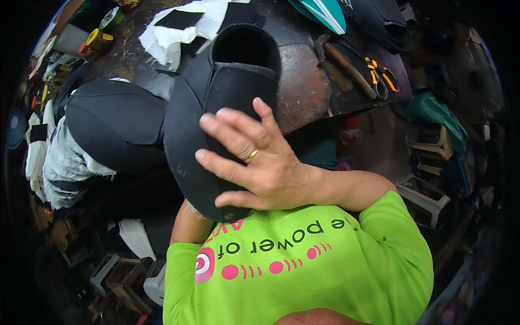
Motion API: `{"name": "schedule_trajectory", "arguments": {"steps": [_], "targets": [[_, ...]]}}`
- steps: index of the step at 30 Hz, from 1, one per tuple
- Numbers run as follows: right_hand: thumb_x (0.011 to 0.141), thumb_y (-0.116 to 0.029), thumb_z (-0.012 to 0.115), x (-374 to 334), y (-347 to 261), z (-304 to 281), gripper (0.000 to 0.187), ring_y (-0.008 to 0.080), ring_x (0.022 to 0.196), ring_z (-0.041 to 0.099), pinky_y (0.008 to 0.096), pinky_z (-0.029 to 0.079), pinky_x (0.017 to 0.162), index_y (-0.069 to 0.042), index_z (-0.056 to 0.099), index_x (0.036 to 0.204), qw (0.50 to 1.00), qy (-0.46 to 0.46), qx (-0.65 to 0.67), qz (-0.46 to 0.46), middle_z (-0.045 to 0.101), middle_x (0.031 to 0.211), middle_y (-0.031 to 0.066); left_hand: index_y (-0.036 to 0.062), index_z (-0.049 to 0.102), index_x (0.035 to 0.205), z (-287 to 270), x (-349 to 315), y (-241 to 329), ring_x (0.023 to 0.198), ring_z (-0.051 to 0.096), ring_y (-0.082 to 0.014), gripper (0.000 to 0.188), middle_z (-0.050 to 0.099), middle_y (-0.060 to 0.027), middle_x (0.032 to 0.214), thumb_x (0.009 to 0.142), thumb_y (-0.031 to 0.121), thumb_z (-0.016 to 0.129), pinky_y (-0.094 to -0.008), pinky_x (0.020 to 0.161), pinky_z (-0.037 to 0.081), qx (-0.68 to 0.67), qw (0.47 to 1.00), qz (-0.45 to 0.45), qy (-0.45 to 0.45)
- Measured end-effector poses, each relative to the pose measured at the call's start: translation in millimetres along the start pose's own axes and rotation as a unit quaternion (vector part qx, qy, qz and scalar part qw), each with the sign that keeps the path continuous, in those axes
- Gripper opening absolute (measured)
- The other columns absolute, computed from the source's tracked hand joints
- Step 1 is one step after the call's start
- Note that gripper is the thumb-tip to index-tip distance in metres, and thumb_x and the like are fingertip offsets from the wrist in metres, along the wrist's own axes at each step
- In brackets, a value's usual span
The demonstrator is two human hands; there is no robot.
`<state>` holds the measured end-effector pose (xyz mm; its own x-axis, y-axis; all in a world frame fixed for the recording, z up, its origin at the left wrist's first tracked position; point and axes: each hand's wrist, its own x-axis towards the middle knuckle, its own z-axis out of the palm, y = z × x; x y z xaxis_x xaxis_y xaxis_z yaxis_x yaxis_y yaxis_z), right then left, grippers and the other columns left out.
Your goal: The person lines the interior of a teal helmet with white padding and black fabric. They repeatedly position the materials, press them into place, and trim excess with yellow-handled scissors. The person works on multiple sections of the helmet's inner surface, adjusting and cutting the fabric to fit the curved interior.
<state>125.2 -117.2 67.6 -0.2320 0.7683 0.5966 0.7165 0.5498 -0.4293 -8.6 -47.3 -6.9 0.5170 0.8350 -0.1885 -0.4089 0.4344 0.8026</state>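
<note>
A black shoe upper (187,141) with a padded, round opening is held up close in front of me, its narrower end towards my chest. My right hand (260,162), with a ring on one finger, lies across its face. The fingers are spread and touch the surface, not wrapped round it. My left forearm (190,225) goes up behind the upper's lower edge, where my left hand and its fingers are hidden. To the left rests a second black upper (116,114), beside a bundle of frayed white fabric (76,162).
On the dark worktable (135,49) are a white cloth (162,40) with black patches, a wooden-handled hammer (349,70) and orange-handled pliers (382,76). A teal-and-white piece (322,13) lies at the far edge. Small pots (97,40) stand far left. Plastic stools (425,200) stand lower right.
</note>
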Motion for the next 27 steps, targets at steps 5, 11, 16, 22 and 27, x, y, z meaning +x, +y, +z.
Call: {"name": "schedule_trajectory", "arguments": {"steps": [5,11,16,22,27], "targets": [[0.079,-0.039,0.079,-6.5,4.7,33.8,0.053,0.0283,0.147,0.043,0.0607,0.008,0.128,-0.014,0.070,0.125,0.998,-0.015,-0.047,-0.045,0.052,0.154,0.0120,-0.0004,0.056,0.132,-20.9,-21.8,0.6,0.122,0.057,-0.0308,0.038,0.059,-0.0156,0.131,0.103,0.024,0.055,-0.0467,0.104,0.042,-0.041,0.998,-0.049,-0.010],[0.080,-0.023,0.082,-10.8,9.5,28.5,0.053,0.0342,0.143,0.046,0.0559,0.022,0.125,-0.011,0.069,0.130,0.998,0.043,0.027,-0.029,0.052,0.150,0.0173,-0.0015,0.051,0.139,-18.7,-16.3,2.9,0.130,0.051,-0.0337,0.047,0.054,-0.0176,0.140,0.104,0.030,0.053,-0.0505,0.110,0.036,-0.027,0.998,-0.053,-0.034],[0.081,-0.018,0.082,-9.0,18.9,12.3,0.063,0.0438,0.140,0.046,0.0530,0.034,0.119,-0.005,0.061,0.139,0.993,0.092,0.065,0.020,0.047,0.150,0.0232,-0.0024,0.048,0.145,2.1,-12.2,14.1,0.137,0.047,-0.0361,0.055,0.051,-0.0192,0.147,0.105,0.035,0.051,-0.0537,0.115,0.031,0.042,0.997,-0.037,-0.061],[0.094,-0.035,0.077,-12.0,39.9,-11.3,0.068,0.0296,0.135,0.050,0.0394,0.041,0.112,-0.002,0.052,0.147,0.896,0.181,0.366,0.175,0.050,0.146,0.0183,-0.0035,0.043,0.152,41.9,21.9,32.5,0.145,0.041,-0.0389,0.064,0.046,-0.0212,0.156,0.106,0.041,0.049,-0.0575,0.121,0.024,0.652,0.660,0.372,-0.020],[0.094,-0.009,0.072,-9.4,99.0,-35.1,0.050,0.0198,0.117,0.062,0.0332,0.045,0.106,-0.004,0.057,0.141,0.914,0.196,0.139,0.327,0.066,0.131,0.0087,-0.0054,0.036,0.156,46.7,66.7,-4.8,0.151,0.030,-0.0456,0.083,0.037,-0.0269,0.161,0.101,0.056,0.051,-0.0641,0.121,0.017,0.786,0.566,0.244,-0.050]]}}
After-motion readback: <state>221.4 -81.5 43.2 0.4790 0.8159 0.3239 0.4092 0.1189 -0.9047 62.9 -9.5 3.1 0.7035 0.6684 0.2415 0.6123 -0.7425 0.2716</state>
